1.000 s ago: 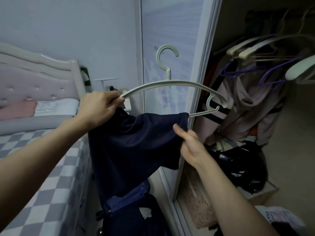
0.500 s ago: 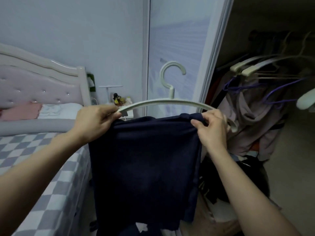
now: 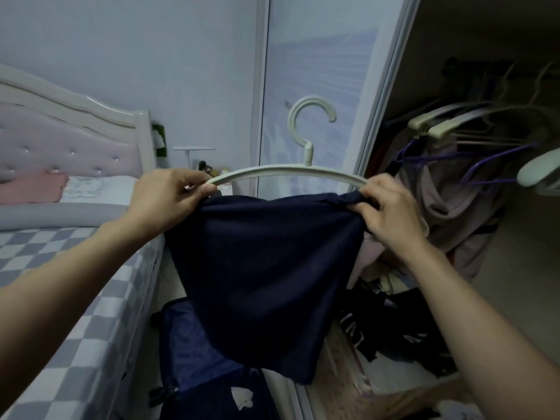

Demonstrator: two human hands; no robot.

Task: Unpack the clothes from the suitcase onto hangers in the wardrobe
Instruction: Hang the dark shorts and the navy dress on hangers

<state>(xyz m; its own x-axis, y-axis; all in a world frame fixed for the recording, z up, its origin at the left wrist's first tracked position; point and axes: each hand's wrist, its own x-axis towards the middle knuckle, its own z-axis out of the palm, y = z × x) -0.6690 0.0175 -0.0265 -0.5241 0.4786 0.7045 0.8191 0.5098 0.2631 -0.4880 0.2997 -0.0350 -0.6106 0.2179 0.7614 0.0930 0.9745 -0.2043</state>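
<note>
Grip, left: the left hand (image 3: 169,201) is curled round the left end of the pale cream curved plastic hanger (image 3: 291,172) and pinches the top corner of the dark navy knitted garment (image 3: 263,268) against it.
Grip, right: the right hand (image 3: 391,213) is clamped on the bunched right corner of the garment just under the hanger's right end (whether its fingers also hold the hanger arm cannot be told).
Wardrobe: the open wardrobe (image 3: 454,86) lies to the right of both hands, with spare pale and purple hangers and a mauve garment on its rail, high and further back.
Suitcase: the navy soft-sided suitcase (image 3: 194,353) stands open on the floor below the hands, between the checked bed (image 3: 60,283) and the wardrobe door.
Garment: it hangs flat from the hanger's lower edge, its top edge stretched between the two grips, its length dropping straight down toward the suitcase.
Hanger axis: the long axis runs left to right, roughly level, across the wardrobe opening; the right hand is nearer the rail.
Hook: the hanger's hook (image 3: 309,122) stands upright above the middle, its opening facing right, toward the rail, so the carry looks to be rightward and up.
</note>
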